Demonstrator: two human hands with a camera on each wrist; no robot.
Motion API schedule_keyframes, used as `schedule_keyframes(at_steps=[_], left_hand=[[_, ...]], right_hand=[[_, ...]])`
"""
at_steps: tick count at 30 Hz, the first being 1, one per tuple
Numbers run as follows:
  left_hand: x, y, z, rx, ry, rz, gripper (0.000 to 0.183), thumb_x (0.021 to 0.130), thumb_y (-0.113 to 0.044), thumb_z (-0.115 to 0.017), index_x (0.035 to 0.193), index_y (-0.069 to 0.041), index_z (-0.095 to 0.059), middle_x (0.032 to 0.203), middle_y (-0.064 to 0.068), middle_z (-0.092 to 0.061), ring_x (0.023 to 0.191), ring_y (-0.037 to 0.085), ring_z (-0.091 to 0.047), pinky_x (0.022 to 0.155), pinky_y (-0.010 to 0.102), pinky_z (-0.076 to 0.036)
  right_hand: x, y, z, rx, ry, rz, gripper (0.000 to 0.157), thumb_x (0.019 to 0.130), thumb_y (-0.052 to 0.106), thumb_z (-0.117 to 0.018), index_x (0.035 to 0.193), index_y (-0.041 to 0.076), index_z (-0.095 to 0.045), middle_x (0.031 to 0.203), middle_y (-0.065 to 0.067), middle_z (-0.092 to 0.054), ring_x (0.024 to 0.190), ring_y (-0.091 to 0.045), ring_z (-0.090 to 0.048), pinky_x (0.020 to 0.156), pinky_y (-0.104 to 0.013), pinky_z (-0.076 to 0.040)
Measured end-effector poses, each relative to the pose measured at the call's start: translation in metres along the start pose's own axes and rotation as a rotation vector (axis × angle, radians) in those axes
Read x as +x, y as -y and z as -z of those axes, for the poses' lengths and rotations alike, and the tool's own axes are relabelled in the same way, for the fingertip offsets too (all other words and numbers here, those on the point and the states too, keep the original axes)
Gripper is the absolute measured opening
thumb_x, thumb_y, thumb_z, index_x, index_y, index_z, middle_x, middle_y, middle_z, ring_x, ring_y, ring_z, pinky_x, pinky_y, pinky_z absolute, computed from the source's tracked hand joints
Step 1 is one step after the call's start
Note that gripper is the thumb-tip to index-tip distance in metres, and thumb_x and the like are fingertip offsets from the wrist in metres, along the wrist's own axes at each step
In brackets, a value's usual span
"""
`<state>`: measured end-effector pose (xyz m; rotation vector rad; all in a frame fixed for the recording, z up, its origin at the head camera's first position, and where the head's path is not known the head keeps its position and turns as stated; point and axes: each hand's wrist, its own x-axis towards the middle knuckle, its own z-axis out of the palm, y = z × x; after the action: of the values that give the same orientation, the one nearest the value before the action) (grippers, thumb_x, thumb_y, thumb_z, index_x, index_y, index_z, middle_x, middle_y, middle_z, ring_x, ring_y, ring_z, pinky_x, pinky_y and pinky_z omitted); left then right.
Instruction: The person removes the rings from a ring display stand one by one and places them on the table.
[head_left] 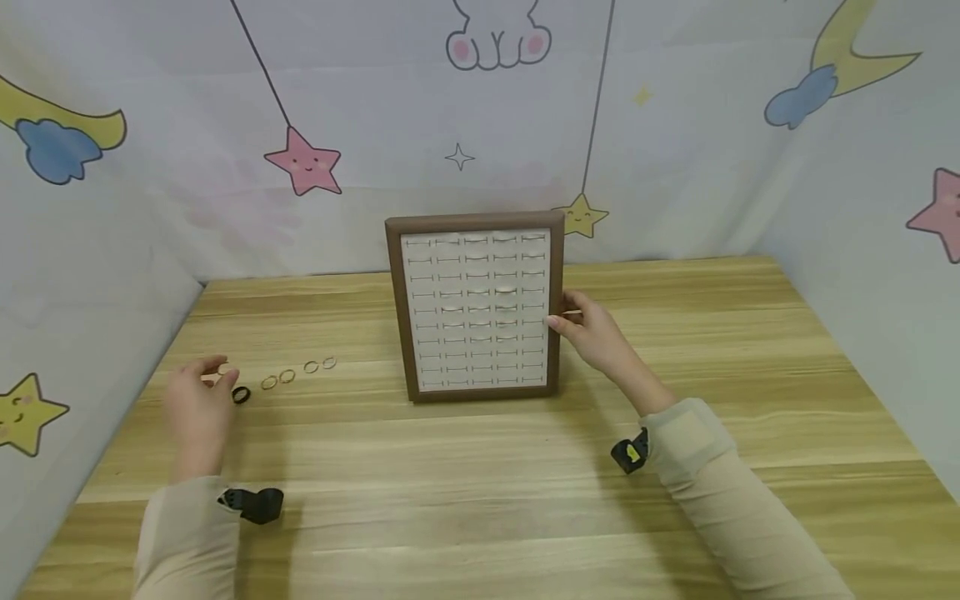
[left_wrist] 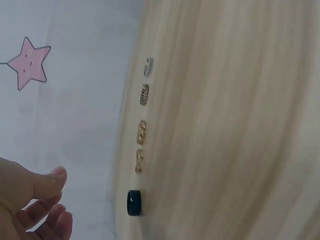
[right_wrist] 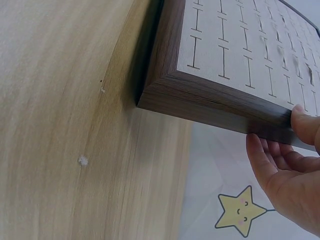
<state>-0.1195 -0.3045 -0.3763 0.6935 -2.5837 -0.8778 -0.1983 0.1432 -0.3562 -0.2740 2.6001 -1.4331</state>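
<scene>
A ring display board (head_left: 480,304) in a brown frame stands upright, leaning slightly back, on the wooden table. Its pale face has rows of slits. My right hand (head_left: 596,333) grips the frame's right edge, thumb on the front and fingers behind; the right wrist view shows this grip on the brown frame (right_wrist: 215,110) closely. My left hand (head_left: 198,400) hovers at the left end of a row of rings, fingers bent and thumb apart, no held thing discernible. Nearest to it lies a black ring (left_wrist: 134,202), then two gold rings (left_wrist: 141,132) and two silver rings (left_wrist: 144,95).
The wooden table (head_left: 450,500) runs back to a white cloth backdrop (head_left: 375,108) printed with stars and moons. Similar cloth hangs along both sides. Black wrist cameras (head_left: 258,504) sit at both sleeve cuffs.
</scene>
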Motion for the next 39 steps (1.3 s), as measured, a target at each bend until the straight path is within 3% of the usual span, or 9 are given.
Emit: schedule_keyframes(at_steps=[6, 12, 19, 39], left_hand=[[0.002, 0.026, 0.005, 0.084, 0.058, 0.072, 0.037, 0.096, -0.012, -0.052, 0.128, 0.007, -0.054, 0.129, 0.03, -0.053, 0.106, 0.042, -0.054, 0.067, 0.036, -0.04], [0.002, 0.04, 0.007, 0.141, 0.111, 0.105, 0.035, 0.095, -0.012, -0.051, 0.124, 0.006, -0.057, 0.124, 0.031, -0.056, 0.107, 0.047, -0.053, 0.07, 0.042, -0.041], [0.0, 0.046, 0.005, 0.148, 0.159, 0.121, 0.036, 0.096, -0.011, -0.052, 0.127, 0.007, -0.054, 0.128, 0.031, -0.055, 0.115, 0.05, -0.048, 0.091, 0.055, -0.04], [0.001, 0.05, 0.001, 0.165, 0.232, 0.168, 0.04, 0.098, -0.012, -0.049, 0.134, 0.005, -0.048, 0.137, 0.03, -0.047, 0.126, 0.05, -0.039, 0.102, 0.058, -0.034]], right_hand=[[-0.001, 0.001, 0.0, 0.001, -0.001, 0.001, 0.054, 0.099, 0.018, -0.051, 0.143, -0.006, -0.032, 0.135, -0.025, -0.049, 0.13, -0.041, -0.047, 0.104, -0.05, -0.044], [0.0, 0.002, 0.0, -0.004, -0.001, -0.002, 0.054, 0.099, 0.018, -0.051, 0.143, -0.006, -0.032, 0.135, -0.025, -0.048, 0.13, -0.041, -0.046, 0.104, -0.05, -0.044], [0.002, 0.002, -0.001, -0.015, 0.01, -0.026, 0.055, 0.1, 0.02, -0.051, 0.144, -0.005, -0.031, 0.138, -0.024, -0.046, 0.131, -0.04, -0.045, 0.104, -0.05, -0.045], [0.003, 0.0, -0.002, 0.002, 0.01, -0.004, 0.055, 0.099, 0.019, -0.052, 0.144, -0.006, -0.031, 0.136, -0.025, -0.048, 0.13, -0.04, -0.047, 0.104, -0.05, -0.044]])
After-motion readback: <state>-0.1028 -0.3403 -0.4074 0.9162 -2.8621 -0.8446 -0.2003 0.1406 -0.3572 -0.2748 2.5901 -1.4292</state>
